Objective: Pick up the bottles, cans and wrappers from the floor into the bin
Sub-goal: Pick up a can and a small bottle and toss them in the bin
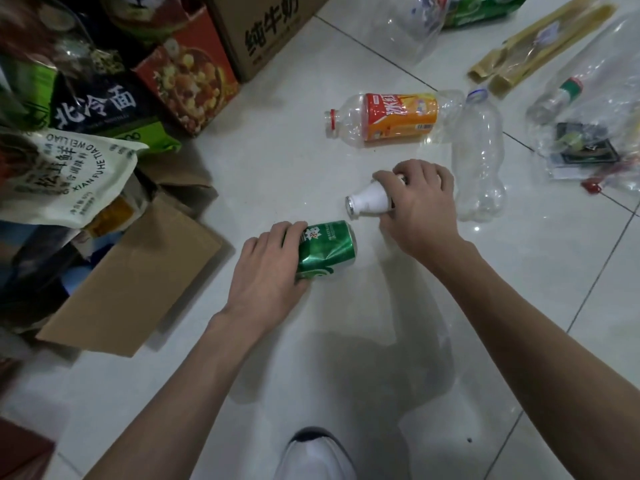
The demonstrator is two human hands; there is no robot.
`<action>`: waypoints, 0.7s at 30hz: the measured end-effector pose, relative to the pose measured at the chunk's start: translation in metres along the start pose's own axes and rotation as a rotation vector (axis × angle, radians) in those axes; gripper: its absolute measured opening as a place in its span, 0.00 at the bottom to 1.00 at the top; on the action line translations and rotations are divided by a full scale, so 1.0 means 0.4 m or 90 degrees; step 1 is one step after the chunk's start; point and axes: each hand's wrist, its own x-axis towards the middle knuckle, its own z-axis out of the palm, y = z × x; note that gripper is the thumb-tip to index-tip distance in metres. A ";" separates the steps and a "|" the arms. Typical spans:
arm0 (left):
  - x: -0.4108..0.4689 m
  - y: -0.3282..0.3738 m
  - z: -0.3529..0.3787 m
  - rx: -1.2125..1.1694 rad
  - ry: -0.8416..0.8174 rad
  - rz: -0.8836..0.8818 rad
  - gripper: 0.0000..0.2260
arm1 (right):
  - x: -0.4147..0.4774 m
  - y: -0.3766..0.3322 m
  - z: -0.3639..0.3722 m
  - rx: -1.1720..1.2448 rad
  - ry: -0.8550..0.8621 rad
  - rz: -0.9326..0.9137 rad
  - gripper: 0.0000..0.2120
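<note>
Both hands are down at the white tiled floor (270, 161), each closed on a piece of litter. The left hand (266, 268) wraps its fingers over the top of a dented green can (327, 249) lying on its side, the thumb tucked under the can's near end. Just beside it, the right hand (417, 206) clasps a small white bottle (369, 201), also on its side, with its silvery mouth pointing left; the fingers curl over the bottle's far end and hide it, so whether it is lifted clear of the tiles is hard to tell. Right of that hand lies a clear plastic bottle (479, 157) with a blue-ringed neck, and touching its upper end is a bottle with an orange label (401, 116), its open mouth facing left. Toward the floor's far right edge a clear bag (585, 140) holds a bottle with a green cap (571, 87) and a dark packet. Near the far right corner lie two tan wrappers (540, 43), a crumpled clear plastic piece (412, 29) and something green (485, 8). Along the left edge stand cardboard boxes, one an open cardboard box (131, 282) holding packets, with a white pouch (62, 178) sticking out. A white shoe (313, 455) shows at the near edge.
</note>
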 end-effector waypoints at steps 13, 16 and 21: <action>0.049 0.115 -0.085 -0.018 0.054 0.076 0.32 | -0.046 0.098 -0.203 0.071 0.051 0.098 0.26; 0.077 0.188 -0.126 -0.013 0.054 0.132 0.33 | -0.088 0.158 -0.279 0.064 0.081 0.141 0.28; 0.130 0.382 -0.201 -0.022 0.056 0.254 0.34 | -0.208 0.307 -0.423 0.041 0.126 0.251 0.28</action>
